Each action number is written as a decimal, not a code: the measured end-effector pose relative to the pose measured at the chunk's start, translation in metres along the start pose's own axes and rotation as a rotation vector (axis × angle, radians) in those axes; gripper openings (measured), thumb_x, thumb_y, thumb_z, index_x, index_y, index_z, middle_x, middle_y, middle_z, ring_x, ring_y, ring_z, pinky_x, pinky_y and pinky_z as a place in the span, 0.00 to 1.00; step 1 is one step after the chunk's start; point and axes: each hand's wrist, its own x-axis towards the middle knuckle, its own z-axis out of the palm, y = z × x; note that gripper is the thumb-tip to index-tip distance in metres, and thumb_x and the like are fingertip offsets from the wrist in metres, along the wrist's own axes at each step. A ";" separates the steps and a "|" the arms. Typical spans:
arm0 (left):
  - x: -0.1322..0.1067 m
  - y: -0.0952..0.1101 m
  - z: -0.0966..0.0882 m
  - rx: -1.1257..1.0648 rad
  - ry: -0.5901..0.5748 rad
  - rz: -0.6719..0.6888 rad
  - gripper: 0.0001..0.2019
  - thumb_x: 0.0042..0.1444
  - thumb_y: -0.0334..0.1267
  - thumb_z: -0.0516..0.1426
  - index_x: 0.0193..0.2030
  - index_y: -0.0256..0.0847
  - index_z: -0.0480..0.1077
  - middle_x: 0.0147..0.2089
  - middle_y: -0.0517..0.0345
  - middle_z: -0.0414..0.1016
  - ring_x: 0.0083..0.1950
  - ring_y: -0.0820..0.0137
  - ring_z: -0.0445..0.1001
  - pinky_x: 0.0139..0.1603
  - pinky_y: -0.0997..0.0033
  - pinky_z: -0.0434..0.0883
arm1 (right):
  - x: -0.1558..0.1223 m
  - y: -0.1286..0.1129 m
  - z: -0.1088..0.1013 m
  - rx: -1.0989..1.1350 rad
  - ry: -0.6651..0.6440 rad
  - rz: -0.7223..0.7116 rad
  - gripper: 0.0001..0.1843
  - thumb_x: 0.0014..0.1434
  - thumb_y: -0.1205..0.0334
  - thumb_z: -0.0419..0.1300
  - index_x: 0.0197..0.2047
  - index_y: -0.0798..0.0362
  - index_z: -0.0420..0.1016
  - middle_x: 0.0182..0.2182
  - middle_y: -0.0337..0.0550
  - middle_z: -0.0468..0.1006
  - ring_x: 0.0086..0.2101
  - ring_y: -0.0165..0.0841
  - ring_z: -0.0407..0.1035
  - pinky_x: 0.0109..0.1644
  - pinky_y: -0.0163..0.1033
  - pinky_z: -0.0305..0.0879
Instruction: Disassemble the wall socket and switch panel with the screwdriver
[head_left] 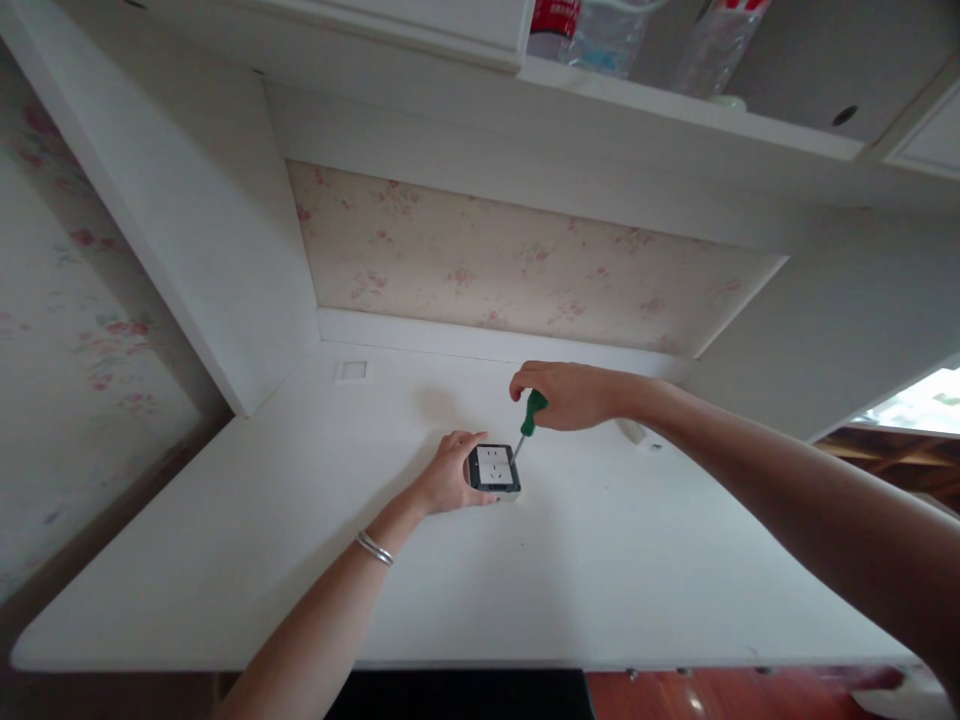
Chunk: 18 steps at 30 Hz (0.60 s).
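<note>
My left hand (448,474) grips the left side of a wall socket (494,463), thumb along the near edge and fingers at the far edge. The socket has a white face with slots and a dark frame, and sits on a white box on the desk. In my right hand (566,392) is a screwdriver (534,412) with a green handle, held from above. Its metal shaft slants down to the right edge of the socket's frame. The exact spot where the tip meets the frame is too small to make out.
The white desk (420,590) runs beneath both hands. A white frame-like square piece (354,371) lies at the back left. Beyond my right wrist is a small pale object (632,431). Overhead, a shelf (690,115) holds plastic bottles (720,45).
</note>
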 end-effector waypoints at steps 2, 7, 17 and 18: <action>0.000 0.000 0.000 0.002 0.002 -0.004 0.47 0.34 0.48 0.69 0.62 0.44 0.57 0.56 0.48 0.59 0.60 0.54 0.56 0.62 0.53 0.57 | 0.001 0.000 -0.001 -0.013 -0.025 0.023 0.18 0.52 0.53 0.57 0.47 0.47 0.69 0.44 0.46 0.74 0.37 0.38 0.69 0.37 0.38 0.59; 0.000 -0.001 0.000 0.009 0.018 0.002 0.47 0.33 0.48 0.69 0.62 0.44 0.57 0.57 0.47 0.59 0.60 0.53 0.55 0.62 0.52 0.56 | 0.002 0.000 -0.002 -0.053 -0.015 0.037 0.14 0.55 0.58 0.53 0.45 0.49 0.70 0.43 0.47 0.75 0.37 0.37 0.69 0.36 0.37 0.59; 0.000 -0.003 0.002 0.033 0.045 0.015 0.46 0.34 0.48 0.69 0.61 0.42 0.58 0.56 0.47 0.61 0.59 0.54 0.57 0.61 0.54 0.58 | 0.000 -0.001 -0.002 -0.035 0.005 0.058 0.12 0.56 0.60 0.52 0.44 0.50 0.70 0.43 0.46 0.74 0.36 0.35 0.69 0.36 0.36 0.59; 0.000 -0.003 0.002 0.029 0.043 0.012 0.47 0.33 0.49 0.69 0.62 0.42 0.58 0.56 0.47 0.61 0.59 0.54 0.57 0.61 0.54 0.58 | 0.000 -0.001 -0.002 -0.019 0.004 0.023 0.14 0.53 0.61 0.55 0.45 0.50 0.69 0.46 0.46 0.73 0.36 0.34 0.69 0.36 0.36 0.59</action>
